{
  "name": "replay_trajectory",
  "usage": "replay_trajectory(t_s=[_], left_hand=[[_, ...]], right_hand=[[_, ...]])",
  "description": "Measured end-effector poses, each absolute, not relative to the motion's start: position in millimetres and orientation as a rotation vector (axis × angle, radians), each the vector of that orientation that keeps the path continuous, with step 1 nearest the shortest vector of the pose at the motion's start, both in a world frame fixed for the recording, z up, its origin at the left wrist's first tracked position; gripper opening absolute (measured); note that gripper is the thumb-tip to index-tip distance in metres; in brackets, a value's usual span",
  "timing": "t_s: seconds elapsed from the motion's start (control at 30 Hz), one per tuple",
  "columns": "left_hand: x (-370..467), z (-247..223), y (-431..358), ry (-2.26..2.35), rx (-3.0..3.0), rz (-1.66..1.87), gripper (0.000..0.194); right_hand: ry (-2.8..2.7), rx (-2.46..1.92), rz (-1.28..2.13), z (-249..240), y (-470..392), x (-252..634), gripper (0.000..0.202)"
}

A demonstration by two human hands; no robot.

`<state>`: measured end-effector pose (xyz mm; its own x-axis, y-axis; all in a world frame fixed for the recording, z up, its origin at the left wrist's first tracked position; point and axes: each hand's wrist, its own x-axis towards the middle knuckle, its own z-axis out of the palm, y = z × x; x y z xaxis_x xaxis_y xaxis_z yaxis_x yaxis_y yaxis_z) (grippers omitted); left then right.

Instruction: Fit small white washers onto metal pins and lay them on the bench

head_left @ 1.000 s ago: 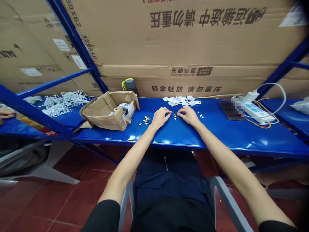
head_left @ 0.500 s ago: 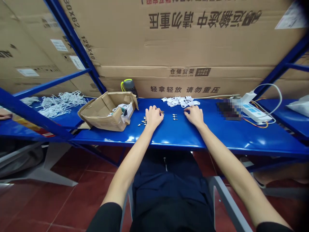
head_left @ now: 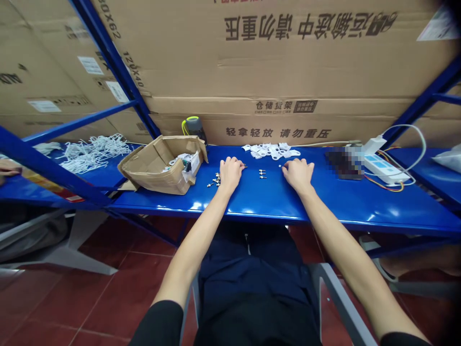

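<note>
My left hand (head_left: 230, 173) rests on the blue shelf (head_left: 324, 202) with its fingers curled, and a small metal pin (head_left: 245, 166) sticks out from its fingertips. Just left of it lies a cluster of several metal pins (head_left: 216, 179). Two more pins (head_left: 261, 173) lie between my hands. My right hand (head_left: 298, 174) lies knuckles up with its fingers bent down onto the shelf, beside a tiny white piece (head_left: 280, 166). What is under those fingers is hidden. A pile of white plastic parts (head_left: 272, 150) sits behind both hands.
An open cardboard box (head_left: 163, 166) with parts stands at the left, a dark bottle (head_left: 194, 127) behind it. A blurred dark object (head_left: 344, 162) and a white power strip (head_left: 382, 166) lie at the right. White hooks (head_left: 93, 151) and another person's hand (head_left: 7, 168) are far left.
My hands have drawn apart. The left hand closed and pulled left with a pin at its fingertips. The right hand slid right, away from the two pins.
</note>
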<state>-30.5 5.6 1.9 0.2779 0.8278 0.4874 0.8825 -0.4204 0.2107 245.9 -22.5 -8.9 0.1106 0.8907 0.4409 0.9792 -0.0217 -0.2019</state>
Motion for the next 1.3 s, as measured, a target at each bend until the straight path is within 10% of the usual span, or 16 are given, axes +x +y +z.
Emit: replay_trajectory(t_s=[0.93, 1.3], left_hand=[[-14.4, 12.6, -6.3, -1.367, -2.675, -1.036, 0.026], [-13.8, 9.1, -5.9, -1.289, -2.667, -1.143, 0.026]], right_hand=[[-1.77, -1.91, -0.167, -9.7, -9.7, 250.6, 0.032], [-1.835, -1.162, 0.343, 6.1, -26.9, 204.8, 0.032]])
